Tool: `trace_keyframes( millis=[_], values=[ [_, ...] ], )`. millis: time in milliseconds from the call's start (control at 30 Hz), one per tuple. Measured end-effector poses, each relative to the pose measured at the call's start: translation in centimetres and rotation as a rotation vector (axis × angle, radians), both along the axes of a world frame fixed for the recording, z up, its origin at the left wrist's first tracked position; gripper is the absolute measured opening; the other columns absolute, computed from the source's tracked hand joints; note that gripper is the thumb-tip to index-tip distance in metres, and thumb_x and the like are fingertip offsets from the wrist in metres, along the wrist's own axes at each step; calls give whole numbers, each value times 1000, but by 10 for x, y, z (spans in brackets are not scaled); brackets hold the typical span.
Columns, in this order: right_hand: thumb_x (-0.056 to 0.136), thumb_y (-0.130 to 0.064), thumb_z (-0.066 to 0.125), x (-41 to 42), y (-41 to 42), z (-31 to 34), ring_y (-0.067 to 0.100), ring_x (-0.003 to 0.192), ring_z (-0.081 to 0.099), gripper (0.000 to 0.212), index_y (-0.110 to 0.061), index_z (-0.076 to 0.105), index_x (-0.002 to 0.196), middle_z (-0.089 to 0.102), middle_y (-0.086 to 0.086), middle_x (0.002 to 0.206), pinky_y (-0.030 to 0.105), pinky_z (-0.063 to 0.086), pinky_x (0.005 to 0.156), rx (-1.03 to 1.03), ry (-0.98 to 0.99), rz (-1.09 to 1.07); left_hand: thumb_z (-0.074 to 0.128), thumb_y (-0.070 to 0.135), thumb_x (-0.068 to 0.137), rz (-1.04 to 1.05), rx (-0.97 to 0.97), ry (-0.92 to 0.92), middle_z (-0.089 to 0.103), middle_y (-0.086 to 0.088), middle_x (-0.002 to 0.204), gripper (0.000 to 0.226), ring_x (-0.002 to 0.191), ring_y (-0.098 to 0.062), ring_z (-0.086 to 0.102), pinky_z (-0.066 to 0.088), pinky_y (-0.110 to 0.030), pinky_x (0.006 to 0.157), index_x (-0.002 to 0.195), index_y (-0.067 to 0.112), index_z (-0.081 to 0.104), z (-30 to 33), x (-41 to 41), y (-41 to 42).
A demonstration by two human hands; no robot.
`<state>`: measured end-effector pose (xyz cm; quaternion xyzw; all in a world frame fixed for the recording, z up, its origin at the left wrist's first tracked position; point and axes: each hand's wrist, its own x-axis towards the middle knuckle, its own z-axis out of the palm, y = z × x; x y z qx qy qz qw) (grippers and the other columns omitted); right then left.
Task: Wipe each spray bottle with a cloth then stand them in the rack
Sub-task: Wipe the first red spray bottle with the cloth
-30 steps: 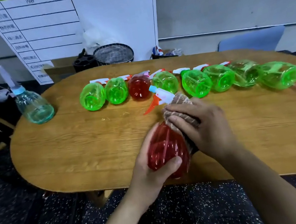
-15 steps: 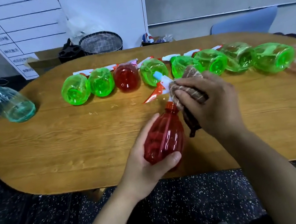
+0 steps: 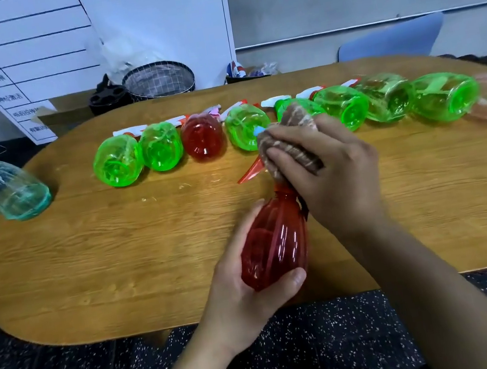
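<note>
Left hand (image 3: 240,296) grip clasps red spray bottle (image 3: 274,243) over the tabletop (image 3: 119,252), right hand (image 3: 327,177) grip bunches brown cloth (image 3: 289,138) round its nozzle, beyond it a row of lying green bottles (image 3: 344,106), teal bottle (image 3: 10,189) upright far left

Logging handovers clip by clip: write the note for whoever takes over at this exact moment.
Left hand: grips the base of the red spray bottle, held over the table's near edge.
Right hand: presses the brown cloth around that bottle's spray head.
Row of lying bottles across the far side, mostly green; clear blue bottle upright at the left end.
Done: cannot tell which are wiped.
Left: finish this one, wipe the rest, stand all in the rack, which is not in view.
</note>
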<state>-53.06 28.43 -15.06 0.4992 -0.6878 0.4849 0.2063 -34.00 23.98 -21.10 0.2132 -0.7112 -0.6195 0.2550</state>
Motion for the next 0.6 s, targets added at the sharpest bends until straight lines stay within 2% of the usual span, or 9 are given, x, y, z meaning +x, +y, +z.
trace_keyframes(
  millis=[67, 200, 333, 467, 600],
  values=[
    [96, -38, 75, -1, -1, 2, 16, 76, 65, 27, -24, 80, 120, 68, 0, 96, 38, 54, 62, -5, -15, -13, 92, 26, 78, -3, -9, 9, 58, 30, 146, 92, 136, 1, 57, 52, -14, 100, 155, 40, 43, 1, 0, 1],
    [96, -37, 76, 9, -2, 1, 10, 76, 63, 23, -28, 80, 117, 64, -7, 93, 30, 49, 59, 75, 121, 106, 88, 32, 78, 1, 6, 19, 58, 11, 153, 93, 142, -14, 57, 52, -27, 110, 159, 34, 43, 0, -1, 0],
    [97, -37, 76, 9, -1, 0, 14, 74, 63, 24, -27, 80, 118, 64, -6, 93, 37, 53, 59, -4, 17, 3, 88, 31, 79, -4, -24, 8, 59, 15, 150, 88, 141, -10, 57, 51, -21, 106, 155, 39, 45, 3, -2, 1],
    [94, -41, 77, 22, -2, -3, 13, 76, 65, 22, -30, 81, 113, 66, -7, 93, 37, 54, 54, 82, 100, 148, 88, 16, 83, 2, -27, 10, 64, 9, 147, 90, 139, -13, 59, 49, -21, 108, 159, 24, 42, 4, -4, 1],
    [95, -40, 76, 12, 1, 1, 10, 77, 63, 26, -28, 80, 117, 65, -6, 95, 36, 54, 63, 3, -21, 40, 88, 17, 81, -10, -61, -5, 61, 18, 148, 85, 138, -7, 58, 50, -16, 105, 154, 35, 47, 4, -2, 0]
  ],
)
